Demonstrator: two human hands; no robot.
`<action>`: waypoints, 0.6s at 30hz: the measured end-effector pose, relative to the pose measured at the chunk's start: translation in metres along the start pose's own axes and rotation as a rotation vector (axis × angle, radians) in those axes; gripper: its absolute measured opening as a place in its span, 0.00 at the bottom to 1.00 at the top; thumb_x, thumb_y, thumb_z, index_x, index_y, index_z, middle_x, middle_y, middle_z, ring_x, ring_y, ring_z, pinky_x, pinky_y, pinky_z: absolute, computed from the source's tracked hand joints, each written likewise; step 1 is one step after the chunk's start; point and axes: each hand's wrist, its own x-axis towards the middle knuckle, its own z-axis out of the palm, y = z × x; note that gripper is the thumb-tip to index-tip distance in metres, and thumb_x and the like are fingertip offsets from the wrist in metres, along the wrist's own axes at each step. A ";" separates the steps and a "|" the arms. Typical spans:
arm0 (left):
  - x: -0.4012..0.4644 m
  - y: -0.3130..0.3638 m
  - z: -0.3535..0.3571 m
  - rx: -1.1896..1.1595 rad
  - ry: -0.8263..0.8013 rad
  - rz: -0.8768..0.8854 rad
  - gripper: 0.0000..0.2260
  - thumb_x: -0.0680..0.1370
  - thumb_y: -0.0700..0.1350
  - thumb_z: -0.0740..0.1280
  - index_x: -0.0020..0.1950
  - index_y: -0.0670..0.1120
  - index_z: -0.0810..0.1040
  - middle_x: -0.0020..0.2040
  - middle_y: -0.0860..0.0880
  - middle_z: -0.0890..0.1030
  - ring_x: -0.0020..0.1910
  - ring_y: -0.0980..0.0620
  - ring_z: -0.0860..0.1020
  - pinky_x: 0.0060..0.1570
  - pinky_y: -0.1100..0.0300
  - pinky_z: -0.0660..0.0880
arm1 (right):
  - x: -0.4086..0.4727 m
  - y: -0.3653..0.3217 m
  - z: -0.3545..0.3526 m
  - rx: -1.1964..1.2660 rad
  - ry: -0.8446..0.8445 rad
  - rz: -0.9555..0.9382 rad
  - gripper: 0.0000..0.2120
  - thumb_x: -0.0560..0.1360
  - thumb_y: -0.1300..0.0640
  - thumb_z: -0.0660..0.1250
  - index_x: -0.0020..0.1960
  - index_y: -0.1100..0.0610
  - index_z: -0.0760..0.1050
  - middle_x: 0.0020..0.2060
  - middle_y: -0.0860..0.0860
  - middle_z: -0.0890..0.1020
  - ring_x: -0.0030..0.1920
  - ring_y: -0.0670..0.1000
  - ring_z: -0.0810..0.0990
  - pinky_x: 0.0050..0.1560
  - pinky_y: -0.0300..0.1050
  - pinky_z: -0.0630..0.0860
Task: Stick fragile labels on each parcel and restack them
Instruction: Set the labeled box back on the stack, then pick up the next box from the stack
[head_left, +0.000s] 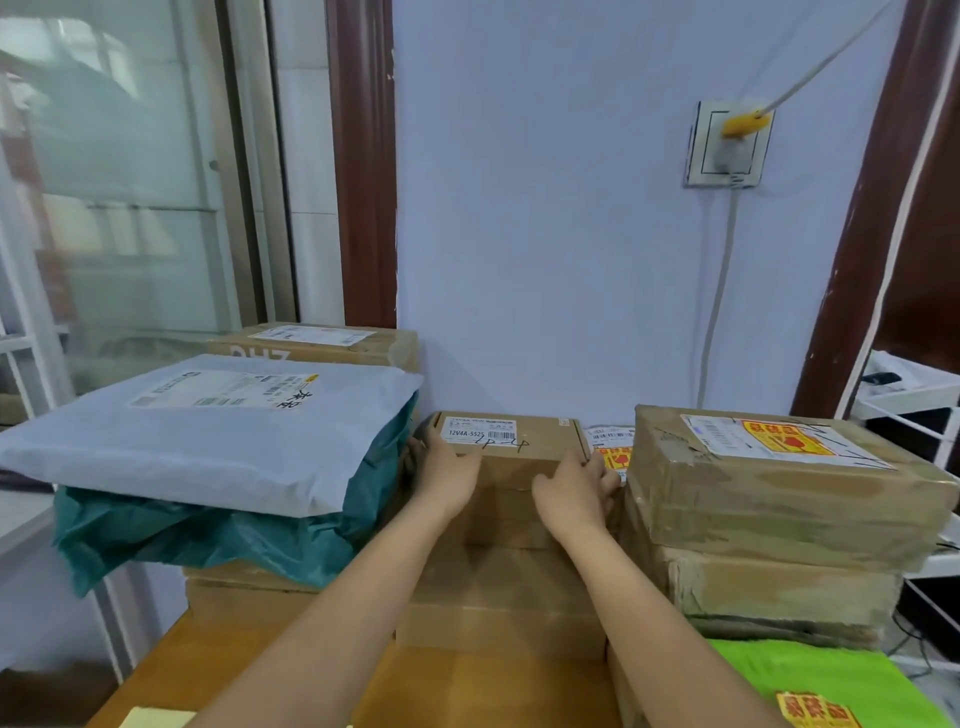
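Gripping flat rectangular cardboard box (511, 447) | left hand (447, 470), right hand (574, 491) clasp its ends

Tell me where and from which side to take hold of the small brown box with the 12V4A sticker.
Grip the small brown box by its two short ends, coming from the near side, as the left hand and right hand do. The grey mailer and taped carton crowd its sides; its top stays free for a label.

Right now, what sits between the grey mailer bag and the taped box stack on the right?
In the head view, a small cardboard box, gripped at its sides by the left hand and right hand.
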 end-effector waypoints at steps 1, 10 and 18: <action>0.001 -0.001 0.001 -0.008 0.010 0.010 0.31 0.76 0.49 0.65 0.76 0.49 0.55 0.73 0.45 0.60 0.73 0.44 0.58 0.71 0.46 0.60 | 0.001 0.001 0.000 0.007 0.009 0.001 0.19 0.77 0.57 0.59 0.66 0.62 0.64 0.73 0.61 0.55 0.71 0.62 0.53 0.69 0.54 0.59; -0.007 0.006 -0.006 -0.144 0.048 0.045 0.28 0.76 0.49 0.65 0.73 0.48 0.59 0.68 0.47 0.63 0.64 0.48 0.67 0.57 0.58 0.64 | -0.001 -0.010 -0.009 0.162 0.077 -0.044 0.18 0.75 0.61 0.59 0.64 0.64 0.64 0.69 0.61 0.58 0.67 0.60 0.54 0.67 0.50 0.59; -0.033 0.032 -0.013 -0.282 0.064 0.097 0.25 0.78 0.50 0.64 0.73 0.49 0.60 0.70 0.49 0.60 0.66 0.50 0.66 0.61 0.59 0.64 | -0.017 -0.037 -0.042 0.280 0.185 -0.184 0.22 0.75 0.63 0.60 0.68 0.61 0.63 0.73 0.58 0.54 0.70 0.58 0.50 0.55 0.45 0.62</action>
